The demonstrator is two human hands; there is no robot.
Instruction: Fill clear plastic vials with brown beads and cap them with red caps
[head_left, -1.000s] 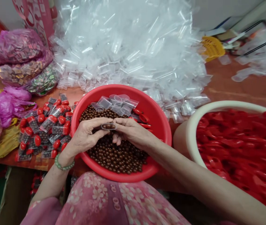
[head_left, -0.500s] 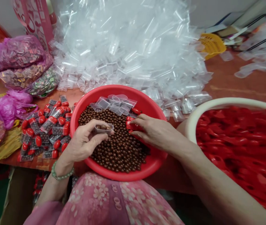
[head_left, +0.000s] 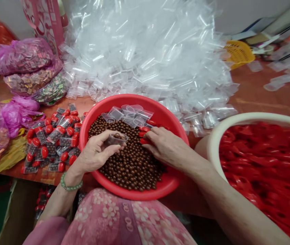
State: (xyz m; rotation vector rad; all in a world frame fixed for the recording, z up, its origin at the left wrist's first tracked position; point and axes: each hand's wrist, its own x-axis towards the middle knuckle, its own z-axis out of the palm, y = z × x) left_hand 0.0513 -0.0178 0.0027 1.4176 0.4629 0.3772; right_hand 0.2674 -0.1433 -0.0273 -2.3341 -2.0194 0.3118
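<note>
Clear vial (head_left: 117,139) in left hand (head_left: 96,153), mouth rightward.

Behind the work we see a heap of clear plastic cases (head_left: 147,58), pink bags of small packets (head_left: 23,56) at left, a yellow basket (head_left: 239,52) far right, and a cream basin (head_left: 224,136) of red caps (head_left: 264,163).

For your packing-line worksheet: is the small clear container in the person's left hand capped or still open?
Open. The clear container in the left hand shows brown balls through its uncovered mouth, no red cap on it; the right hand touches red caps.
</note>
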